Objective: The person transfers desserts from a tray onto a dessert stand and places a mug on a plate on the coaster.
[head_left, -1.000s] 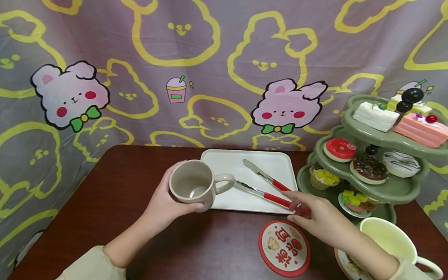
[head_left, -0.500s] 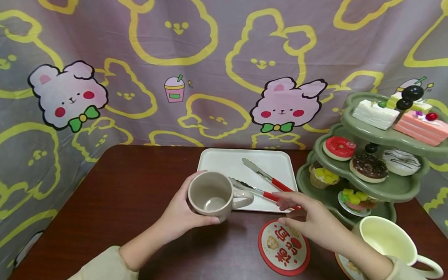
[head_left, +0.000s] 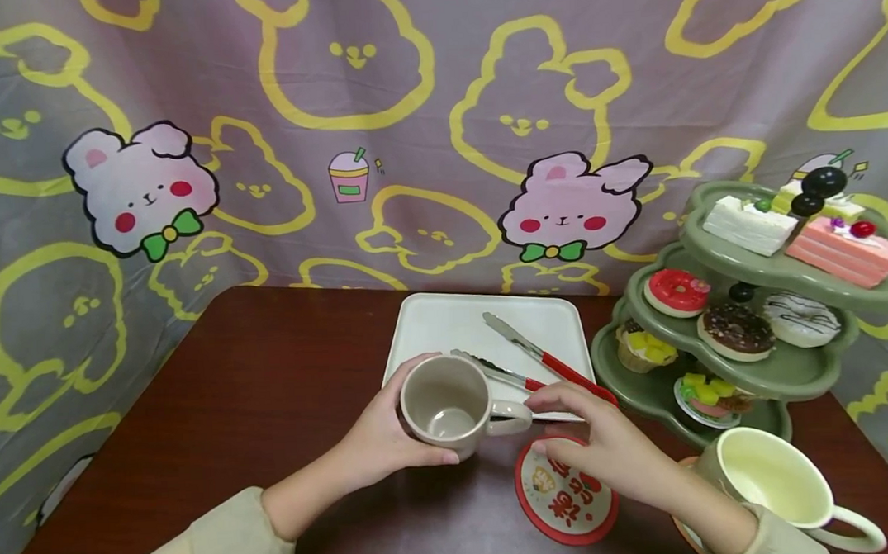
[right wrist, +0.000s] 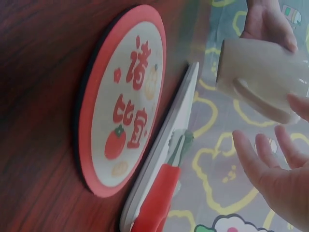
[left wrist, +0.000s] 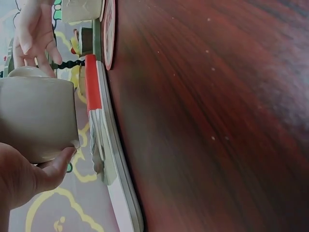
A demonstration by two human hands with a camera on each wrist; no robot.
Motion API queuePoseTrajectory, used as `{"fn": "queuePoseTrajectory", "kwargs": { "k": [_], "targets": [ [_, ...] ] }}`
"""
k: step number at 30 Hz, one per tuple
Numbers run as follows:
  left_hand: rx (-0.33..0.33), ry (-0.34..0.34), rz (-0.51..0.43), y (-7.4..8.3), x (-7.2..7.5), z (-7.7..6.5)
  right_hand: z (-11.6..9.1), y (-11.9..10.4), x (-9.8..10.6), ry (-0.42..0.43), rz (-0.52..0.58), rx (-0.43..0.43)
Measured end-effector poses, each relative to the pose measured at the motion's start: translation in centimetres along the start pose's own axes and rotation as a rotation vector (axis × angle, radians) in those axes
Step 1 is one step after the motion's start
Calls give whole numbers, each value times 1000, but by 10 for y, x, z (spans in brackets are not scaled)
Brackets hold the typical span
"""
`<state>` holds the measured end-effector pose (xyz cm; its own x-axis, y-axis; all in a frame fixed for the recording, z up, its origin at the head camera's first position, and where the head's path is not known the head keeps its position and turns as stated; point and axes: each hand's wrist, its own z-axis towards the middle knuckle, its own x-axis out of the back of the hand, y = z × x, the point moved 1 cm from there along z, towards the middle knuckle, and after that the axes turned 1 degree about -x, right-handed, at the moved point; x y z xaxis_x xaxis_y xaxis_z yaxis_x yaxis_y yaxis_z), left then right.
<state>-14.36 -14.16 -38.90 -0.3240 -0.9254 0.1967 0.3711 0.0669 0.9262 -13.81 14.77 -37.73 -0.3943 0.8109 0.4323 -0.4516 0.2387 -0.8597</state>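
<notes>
A grey-beige mug (head_left: 445, 401) hangs above the table, tilted so that its inside faces the head camera. My left hand (head_left: 380, 449) grips its body from the left, thumb along the near side; the left wrist view shows the mug (left wrist: 36, 118) raised off the tabletop. The handle (head_left: 511, 423) points right, toward my right hand (head_left: 603, 439). In the right wrist view that hand (right wrist: 280, 179) has its fingers spread, fingertips close to the handle. Below my right hand lies a round red-rimmed coaster (head_left: 566, 511) with red characters, partly covered by the fingers.
Behind the mug is a white tray (head_left: 438, 318) with red-handled metal tongs (head_left: 521, 340) on it. A green tiered stand (head_left: 658, 400) bearing toy cakes and doughnuts stands at right. In front of it, a pale yellow mug (head_left: 776, 477) sits beside my right forearm. A patterned curtain (head_left: 409, 154) hangs behind.
My left hand has carried the mug rightward and a little nearer. My right hand has left the tongs' red handles and now sits by the mug's handle, fingers apart.
</notes>
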Motion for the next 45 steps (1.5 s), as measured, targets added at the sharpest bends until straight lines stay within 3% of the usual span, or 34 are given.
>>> {"fn": "queuePoseTrajectory", "kwargs": {
  "k": [3, 14, 18, 23, 31, 34, 39, 45],
  "targets": [
    [0, -30, -13, 0, -4, 2, 0, 0, -2, -24, 56, -6],
    [22, -165, -83, -5, -25, 8, -6, -8, 1, -81, -3, -103],
    [27, -187, -88, -11, -31, 13, -9, -8, 3, -52, -38, -169],
    [54, -202, -88, -16, -36, 18, -11, -4, 4, -22, 7, -242],
    [50, -226, -53, -13, -40, 25, -18, 0, 6, 38, 108, -285],
    [66, -244, -107, -9, -42, 26, -22, 1, 9, 66, 151, -277],
    [117, -238, -244, -2, -37, 29, -29, 1, 17, 84, 201, -264],
    [68, -234, -272, 8, -20, 28, -40, 2, 28, 88, 181, -238]
  ]
}}
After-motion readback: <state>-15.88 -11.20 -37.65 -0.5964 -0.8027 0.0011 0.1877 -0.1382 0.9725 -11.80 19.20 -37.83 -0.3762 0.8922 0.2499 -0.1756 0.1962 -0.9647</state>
